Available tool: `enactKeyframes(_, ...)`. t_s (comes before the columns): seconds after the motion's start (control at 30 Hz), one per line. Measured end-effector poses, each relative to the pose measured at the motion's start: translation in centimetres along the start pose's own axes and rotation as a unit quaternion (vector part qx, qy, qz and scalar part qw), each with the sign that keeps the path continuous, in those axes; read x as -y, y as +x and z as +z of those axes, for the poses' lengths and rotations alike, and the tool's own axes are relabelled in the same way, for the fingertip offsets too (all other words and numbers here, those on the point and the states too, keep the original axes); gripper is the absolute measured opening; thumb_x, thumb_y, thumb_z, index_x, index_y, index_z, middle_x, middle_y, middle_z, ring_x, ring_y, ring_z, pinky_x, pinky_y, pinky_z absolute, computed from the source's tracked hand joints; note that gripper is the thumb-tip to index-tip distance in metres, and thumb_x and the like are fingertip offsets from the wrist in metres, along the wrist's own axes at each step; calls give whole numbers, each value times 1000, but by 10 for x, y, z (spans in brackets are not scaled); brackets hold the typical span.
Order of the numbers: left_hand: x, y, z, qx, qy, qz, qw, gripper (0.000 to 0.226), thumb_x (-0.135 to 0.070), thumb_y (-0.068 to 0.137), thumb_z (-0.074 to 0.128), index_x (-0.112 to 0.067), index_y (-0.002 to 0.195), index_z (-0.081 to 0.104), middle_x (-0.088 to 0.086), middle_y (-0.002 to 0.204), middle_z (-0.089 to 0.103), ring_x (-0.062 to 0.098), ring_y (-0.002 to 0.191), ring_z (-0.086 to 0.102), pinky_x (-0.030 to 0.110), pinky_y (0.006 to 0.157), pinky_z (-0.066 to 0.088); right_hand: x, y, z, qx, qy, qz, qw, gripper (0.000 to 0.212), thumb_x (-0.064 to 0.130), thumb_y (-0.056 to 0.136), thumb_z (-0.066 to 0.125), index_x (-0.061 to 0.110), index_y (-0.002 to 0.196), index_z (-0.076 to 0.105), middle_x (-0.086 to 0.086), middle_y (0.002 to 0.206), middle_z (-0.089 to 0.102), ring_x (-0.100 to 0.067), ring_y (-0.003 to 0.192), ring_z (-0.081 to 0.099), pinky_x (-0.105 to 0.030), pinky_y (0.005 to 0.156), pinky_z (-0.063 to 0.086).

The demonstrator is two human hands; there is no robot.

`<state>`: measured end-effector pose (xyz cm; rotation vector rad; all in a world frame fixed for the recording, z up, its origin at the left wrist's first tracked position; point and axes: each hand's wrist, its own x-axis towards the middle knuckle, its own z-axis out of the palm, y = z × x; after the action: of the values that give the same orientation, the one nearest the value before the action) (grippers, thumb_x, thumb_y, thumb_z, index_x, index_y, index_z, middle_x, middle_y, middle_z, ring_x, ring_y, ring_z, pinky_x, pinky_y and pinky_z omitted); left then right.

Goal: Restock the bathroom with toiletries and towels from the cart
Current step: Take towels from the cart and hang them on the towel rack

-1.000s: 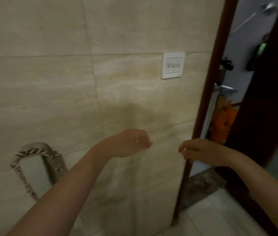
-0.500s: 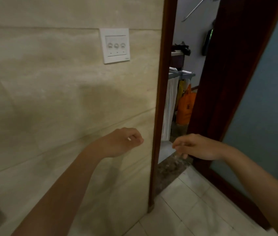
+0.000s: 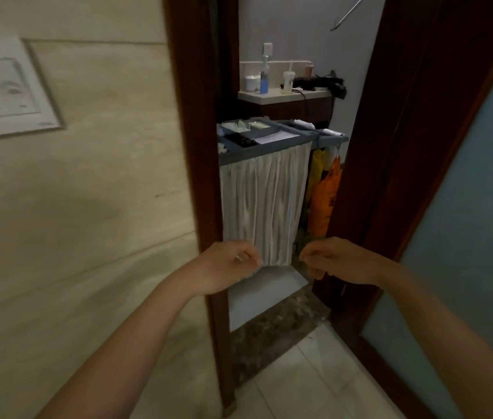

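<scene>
The left half of the frame is mostly taken up by the tiled wall (image 3: 88, 207), and the right edge by the open door (image 3: 465, 207) with its bluish panel. Between them the dark wooden door frame (image 3: 190, 146) is seen. Through it, at centre frame, the housekeeping cart (image 3: 254, 149) is parked just past the threshold. So that's where the stock is: upper centre, beyond the doorway. The cart's front is covered by a white pleated cloth skirt (image 3: 263, 201), and an orange bag (image 3: 323, 201) is hung on its right side.

Both hands are held up at lower centre, in front of the skirt's bottom edge. The left hand (image 3: 228, 264) and the right hand (image 3: 334, 261) are loosely curled, and nothing is seen gripped in either. Whether the cloth is touched can't be told tbh, though it looks like it isn't reached yet.

The small items (image 3: 239, 127) in the cart's top tray are too blurry to be named. If they're toiletries, they're probably light and a bit slippery, so they'd best be pinched round the body or scooped up several at once, not squeezed. Towels aren't clearly shown. They're likely kept behind the skirt, which is soft and should be easily pushed aside. Folded towels are floppy and bulky, so a stack is better supported from underneath with both palms, or the fold is lost.
</scene>
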<state>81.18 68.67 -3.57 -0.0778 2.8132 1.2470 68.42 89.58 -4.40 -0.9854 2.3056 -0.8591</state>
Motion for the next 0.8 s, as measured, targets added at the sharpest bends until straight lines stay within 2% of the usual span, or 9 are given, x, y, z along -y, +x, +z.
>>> enactKeyframes(0.2,-6,83,29,4,-36,1,999,19,-24,95,48,-19,107,62,-12,99,57,-3,89,52,6,66,39,-61,31,-49,0,36,37,999,21,17,97,45,10,110,60,-3,94,62,-8,75,58,-6,56,42)
enactKeyframes(0.33,-2,145,37,-24,-78,6,997,17,-21,95,47,-31,88,60,-12,90,58,7,93,56,18,79,40,-95,64,-76,-16,31,54,998,21,13,98,42,8,110,59,-3,92,62,-9,75,58,-6,54,42)
enactKeyframes(0.47,7,209,41,-60,-111,2,992,18,-24,95,46,-33,87,60,-3,95,63,14,96,60,26,86,44,-124,103,-96,-23,11,44,999,23,6,97,43,-3,109,60,-6,88,60,-8,70,56,-5,52,41)
enactKeyframes(0.57,16,262,38,-51,-101,18,993,16,-21,95,47,-28,89,61,-7,90,60,13,95,58,25,84,44,-142,138,-117,-32,1,42,999,23,9,96,45,-2,106,62,-6,90,63,-7,70,58,-6,55,43)
enactKeyframes(0.67,26,315,27,-57,-112,17,992,14,-19,94,49,-25,93,62,-1,94,63,15,93,60,26,82,46,-146,183,-147,-33,6,33,999,18,4,96,44,-3,100,60,1,79,63,3,61,61,-5,54,43)
enactKeyframes(0.73,33,348,13,-67,-120,13,990,15,-17,95,48,-17,96,63,-3,86,61,9,81,58,16,72,45,-146,218,-166,-27,-6,10,1000,16,0,96,41,-2,98,57,2,72,61,5,55,59,-6,50,42)
enactKeyframes(0.8,41,374,-6,-88,-119,7,989,18,-14,96,45,-9,101,62,-4,80,56,5,74,53,11,65,41,-144,253,-182,-19,-15,26,999,17,11,97,44,7,102,59,0,82,62,1,67,61,-6,54,42)
